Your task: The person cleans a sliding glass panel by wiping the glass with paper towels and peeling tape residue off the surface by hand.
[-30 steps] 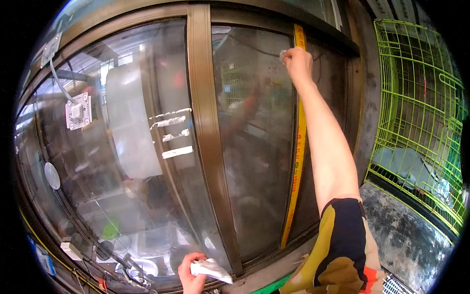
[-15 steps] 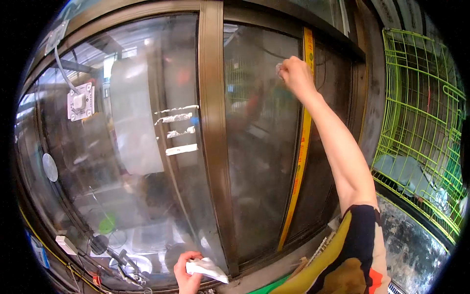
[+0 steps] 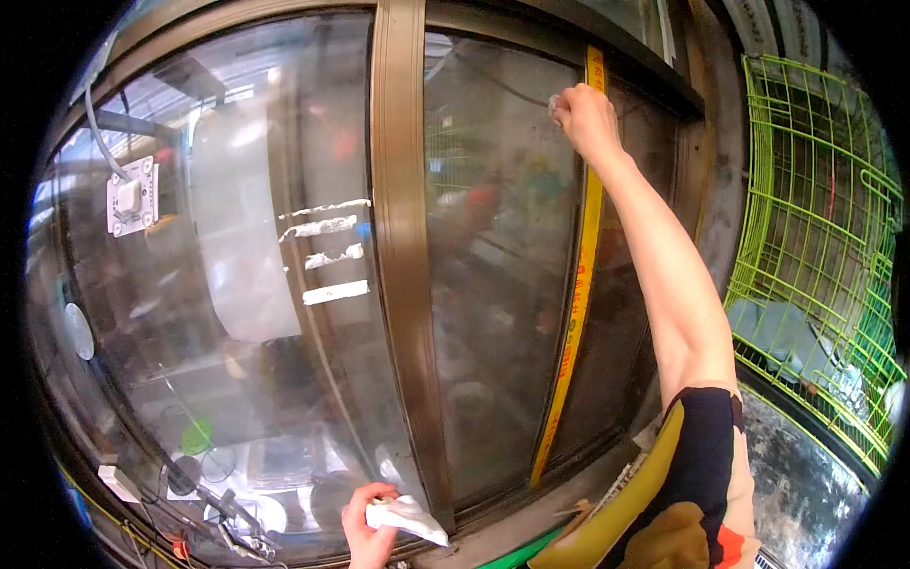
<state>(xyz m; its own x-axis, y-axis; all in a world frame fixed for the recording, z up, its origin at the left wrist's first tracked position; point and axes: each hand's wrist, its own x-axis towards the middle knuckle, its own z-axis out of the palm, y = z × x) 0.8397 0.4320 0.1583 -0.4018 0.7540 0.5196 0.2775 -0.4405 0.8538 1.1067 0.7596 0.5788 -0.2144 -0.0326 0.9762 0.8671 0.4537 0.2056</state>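
My right hand (image 3: 590, 121) is raised to the upper part of the narrow glass pane (image 3: 502, 247), beside the yellow strip (image 3: 578, 313) on the window frame. Its fingers are closed around a small pale crumpled wad (image 3: 555, 110), perhaps tissue, which mostly hides in the grip. Low at the bottom of the view, my left hand (image 3: 368, 531) grips a folded white tissue or cloth (image 3: 408, 517) near the foot of the brown frame post (image 3: 403, 218). Torn white tape strips (image 3: 335, 292) stick to the larger pane at left.
A green wire cage (image 3: 815, 218) stands at the right with grey material inside. A white switch plate (image 3: 131, 196) with a cable is on the left pane. Behind the glass, a sink area with a faucet (image 3: 232, 531) shows dimly. Cables run along the lower left.
My right hand has moved slightly to the right, closer to the yellow strip. The view has shifted a little, so the left pane appears further left. My left hand still holds the white tissue or cloth.
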